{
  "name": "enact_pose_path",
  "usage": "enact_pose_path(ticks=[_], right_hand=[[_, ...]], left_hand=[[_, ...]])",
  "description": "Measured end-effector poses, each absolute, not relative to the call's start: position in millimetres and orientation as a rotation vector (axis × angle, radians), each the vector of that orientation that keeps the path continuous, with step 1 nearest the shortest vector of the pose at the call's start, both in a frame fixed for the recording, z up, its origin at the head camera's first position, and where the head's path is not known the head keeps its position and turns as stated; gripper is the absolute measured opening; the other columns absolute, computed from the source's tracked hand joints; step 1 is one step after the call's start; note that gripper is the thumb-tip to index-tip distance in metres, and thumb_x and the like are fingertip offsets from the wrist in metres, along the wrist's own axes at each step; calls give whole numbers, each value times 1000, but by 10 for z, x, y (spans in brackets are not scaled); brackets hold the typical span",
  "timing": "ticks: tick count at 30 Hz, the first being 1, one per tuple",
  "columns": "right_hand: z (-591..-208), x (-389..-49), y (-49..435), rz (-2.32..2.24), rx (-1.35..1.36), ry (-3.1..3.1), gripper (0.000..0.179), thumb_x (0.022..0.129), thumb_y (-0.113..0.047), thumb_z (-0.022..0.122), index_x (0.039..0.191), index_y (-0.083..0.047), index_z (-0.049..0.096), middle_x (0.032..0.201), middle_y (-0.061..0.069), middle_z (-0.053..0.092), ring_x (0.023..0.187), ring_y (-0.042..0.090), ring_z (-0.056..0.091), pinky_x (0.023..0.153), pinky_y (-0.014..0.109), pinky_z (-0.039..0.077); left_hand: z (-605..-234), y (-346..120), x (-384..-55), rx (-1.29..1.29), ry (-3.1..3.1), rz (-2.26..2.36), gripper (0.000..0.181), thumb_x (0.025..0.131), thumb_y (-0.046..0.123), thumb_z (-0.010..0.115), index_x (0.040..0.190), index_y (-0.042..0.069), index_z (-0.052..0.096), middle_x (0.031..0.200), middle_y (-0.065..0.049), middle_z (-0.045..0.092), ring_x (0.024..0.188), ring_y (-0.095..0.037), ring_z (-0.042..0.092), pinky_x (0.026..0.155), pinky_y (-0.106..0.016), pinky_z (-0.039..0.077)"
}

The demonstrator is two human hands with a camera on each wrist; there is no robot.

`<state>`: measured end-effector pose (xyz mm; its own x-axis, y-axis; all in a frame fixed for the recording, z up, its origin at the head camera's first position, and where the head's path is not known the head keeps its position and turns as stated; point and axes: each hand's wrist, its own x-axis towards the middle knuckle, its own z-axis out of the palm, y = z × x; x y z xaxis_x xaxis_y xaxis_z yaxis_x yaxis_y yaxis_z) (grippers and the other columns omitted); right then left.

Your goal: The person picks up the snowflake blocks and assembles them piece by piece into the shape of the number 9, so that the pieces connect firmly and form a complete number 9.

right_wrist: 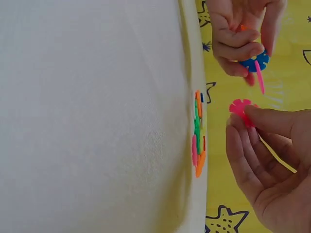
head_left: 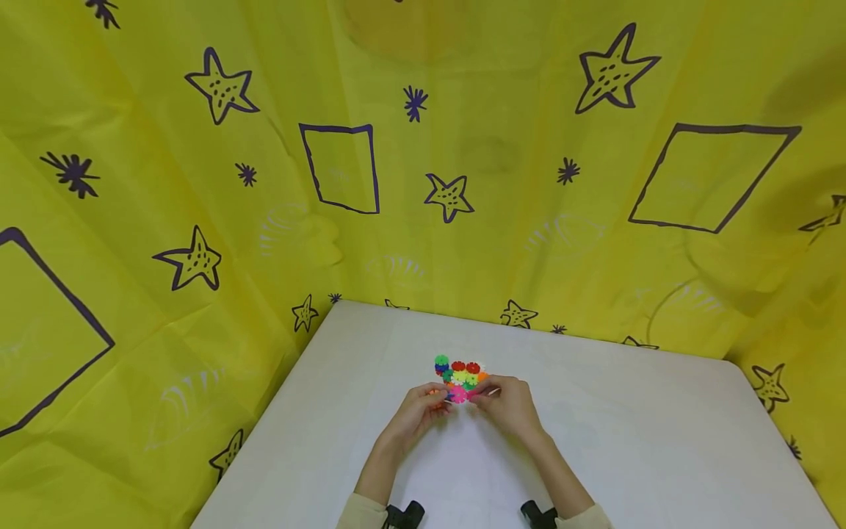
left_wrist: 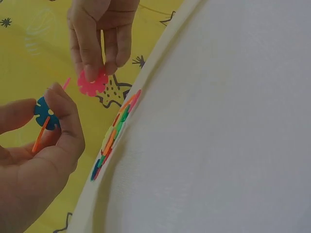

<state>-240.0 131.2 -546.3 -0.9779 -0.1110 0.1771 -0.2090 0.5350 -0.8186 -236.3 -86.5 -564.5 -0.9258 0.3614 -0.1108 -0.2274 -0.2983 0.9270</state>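
Observation:
My left hand (head_left: 415, 417) pinches a blue notched plastic disc (left_wrist: 47, 114) between thumb and fingers. An orange disc (left_wrist: 40, 136) and a pink disc (right_wrist: 260, 80), both seen edge-on, are slotted into the blue one. Opposite it, my right hand (head_left: 510, 402) pinches a single pink notched disc (right_wrist: 239, 108) by its edge. In both wrist views a gap shows between this disc and the joined pieces. Just beyond the hands, several loose notched discs (head_left: 459, 366) in red, green, yellow, orange and blue lie on the white table.
The white-covered table (head_left: 628, 441) spreads to both sides of the hands. A yellow curtain (head_left: 502, 242) printed with starfish and frames hangs behind the table and at its sides. Dark wrist devices (head_left: 405, 514) sit at both cuffs.

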Motion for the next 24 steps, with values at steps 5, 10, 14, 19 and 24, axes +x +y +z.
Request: enact_pose_path(ticks=[5, 10, 14, 19, 24], right_hand=[[-5416, -2361, 1295, 1486, 241, -2584, 13, 83, -6, 87, 85, -15, 79, 76, -6, 74, 67, 9, 69, 60, 25, 55], [-5408, -2329, 1277, 1540, 222, -2547, 14, 82, -5, 88, 85, -15, 79, 75, -5, 74, 67, 10, 70, 60, 24, 55], [-5409, -2296, 1261, 1583, 229, -2499, 15, 82, -5, 89, 85, -17, 80, 77, -6, 75, 70, 11, 71, 63, 25, 57], [-5437, -2281, 1236, 1610, 248, -2439, 16, 82, -6, 89, 87, -19, 81, 82, -7, 76, 73, 10, 72, 68, 25, 58], [-5471, -2273, 1223, 1616, 278, -2376, 17, 81, -6, 90, 88, -19, 81, 82, -6, 75, 70, 10, 73, 65, 25, 58]], left_hand=[[-5643, -866, -2363, 175, 1564, 2279, 37, 107, 6, 55, 134, -18, 54, 99, -5, 66, 89, -14, 65, 85, -26, 55], [-5666, -871, -2377, 152, 1545, 2341, 27, 107, 6, 55, 123, -15, 59, 98, -6, 68, 89, -15, 67, 90, -30, 56], [-5687, -875, -2394, 141, 1521, 2383, 19, 107, 6, 55, 116, -10, 62, 97, -7, 69, 89, -14, 68, 92, -30, 57], [-5696, -868, -2386, 163, 1488, 2415, 15, 107, 5, 55, 113, -6, 63, 98, -8, 68, 90, -14, 69, 91, -29, 57], [-5683, -854, -2369, 188, 1484, 2395, 17, 107, 8, 55, 115, -6, 63, 98, -7, 67, 89, -15, 69, 90, -28, 58]])
